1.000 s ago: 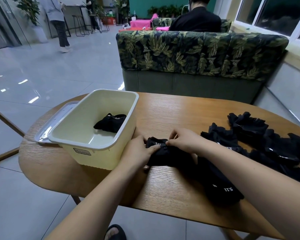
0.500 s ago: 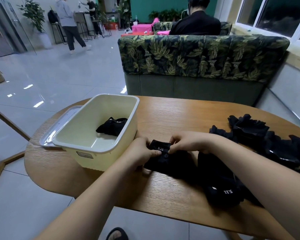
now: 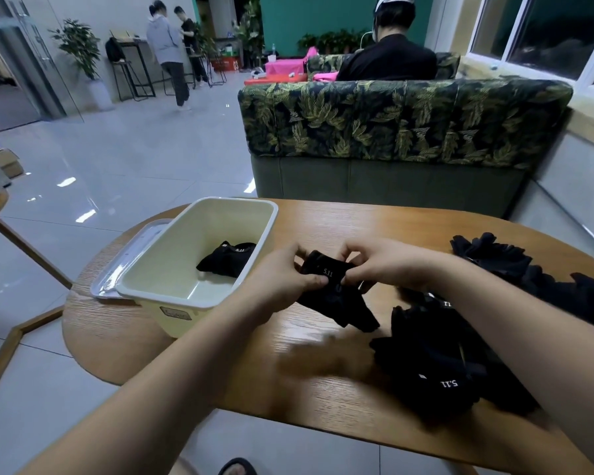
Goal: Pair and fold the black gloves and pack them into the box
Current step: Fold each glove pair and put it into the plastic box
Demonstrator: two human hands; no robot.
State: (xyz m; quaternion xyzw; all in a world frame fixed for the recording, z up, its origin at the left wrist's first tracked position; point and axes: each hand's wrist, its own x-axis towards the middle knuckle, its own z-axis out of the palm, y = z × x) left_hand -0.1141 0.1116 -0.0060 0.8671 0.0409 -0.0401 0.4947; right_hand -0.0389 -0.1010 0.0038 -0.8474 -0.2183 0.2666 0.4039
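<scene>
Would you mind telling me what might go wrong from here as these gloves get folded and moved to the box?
The left hand and right hand pinch only the cuff end of the held gloves. Their lower part hangs loose, so the fold may come apart on the way to the box. The loose gloves lie close to the near edge of the table beside the right forearm, so a sweep of that arm might knock them off.
</scene>
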